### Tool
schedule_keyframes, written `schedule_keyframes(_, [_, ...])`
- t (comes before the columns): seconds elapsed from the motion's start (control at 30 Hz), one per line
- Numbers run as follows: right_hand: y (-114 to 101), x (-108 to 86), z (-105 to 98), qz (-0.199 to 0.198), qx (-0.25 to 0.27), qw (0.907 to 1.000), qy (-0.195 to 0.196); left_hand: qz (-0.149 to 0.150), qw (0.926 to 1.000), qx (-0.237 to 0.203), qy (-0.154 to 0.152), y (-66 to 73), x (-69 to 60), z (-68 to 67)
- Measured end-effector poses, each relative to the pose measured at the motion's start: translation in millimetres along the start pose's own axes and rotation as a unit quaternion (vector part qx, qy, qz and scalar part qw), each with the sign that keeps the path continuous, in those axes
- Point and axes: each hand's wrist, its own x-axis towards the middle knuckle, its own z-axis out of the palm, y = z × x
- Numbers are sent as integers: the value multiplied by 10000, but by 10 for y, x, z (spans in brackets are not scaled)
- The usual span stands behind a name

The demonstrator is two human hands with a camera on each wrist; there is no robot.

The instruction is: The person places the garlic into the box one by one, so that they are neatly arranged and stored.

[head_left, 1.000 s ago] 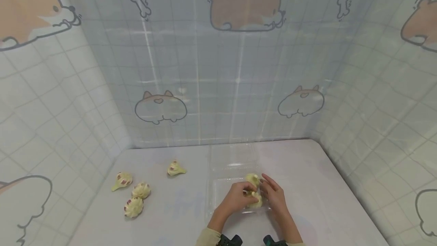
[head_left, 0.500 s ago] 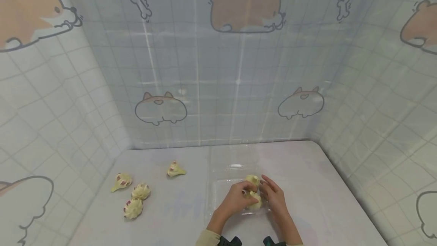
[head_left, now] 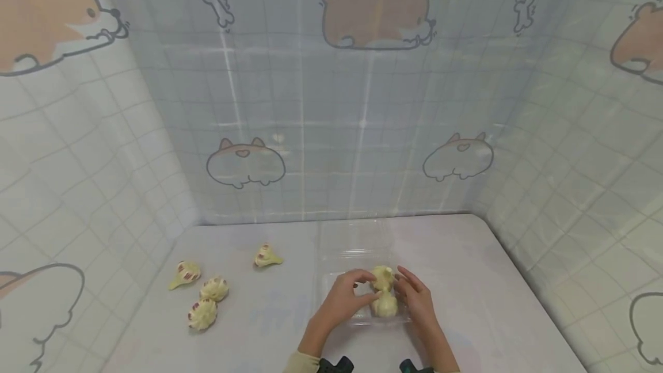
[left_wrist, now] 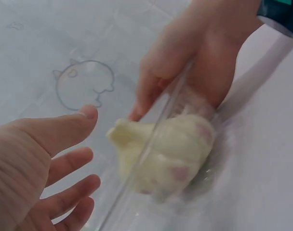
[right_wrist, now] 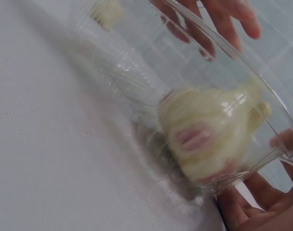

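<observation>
Two pale garlic bulbs with purplish patches, a far one [head_left: 383,277] and a near one [head_left: 385,305], sit along the right side of an opened clear plastic box [head_left: 357,320]. My left hand [head_left: 342,298] is just left of them, thumb and fingers spread with nothing between them. In the left wrist view a gap separates those fingers from the garlic bulb [left_wrist: 173,154]. My right hand [head_left: 418,304] lies at the box's right wall, fingers mostly extended and touching it. Through the plastic the right wrist view shows a bulb [right_wrist: 204,134] near the wall.
On the table's left lie several more garlic bulbs: one by itself [head_left: 266,255], a stemmed one [head_left: 185,274] and a touching pair [head_left: 208,303]. The box's clear lid [head_left: 354,238] lies folded back behind it. Patterned sheeting [head_left: 331,102] surrounds the table's back and sides.
My left hand has let go of the near garlic bulb and drawn back to the left, its fingers spreading. The bulb stays in the box. My right hand has hardly moved.
</observation>
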Motion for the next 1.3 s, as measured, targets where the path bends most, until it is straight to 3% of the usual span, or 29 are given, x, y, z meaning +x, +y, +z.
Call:
schedule_keyframes(0.3, [-32,-15,41,40,88,9999,127,-50,9998,163,112,-69,-69,-370])
schedule_keyframes(0.53, [-26,-18,46,11,231,9997,94,-237,9930,1036,521,-169,-165,-785])
schedule_keyframes(0.7, [-27,-3,41,89,168,9997,145,-423,9888,1269,657,-204,-205,-1060])
schedule_keyframes(1.07, [3,-37,25,183,178,9996,150,-596,9748,2058,618,-300,-229,-1602])
schedule_keyframes(1.3, [-26,-14,30,199,91,9997,72,-517,9731,2173,558,-435,-200,-1910])
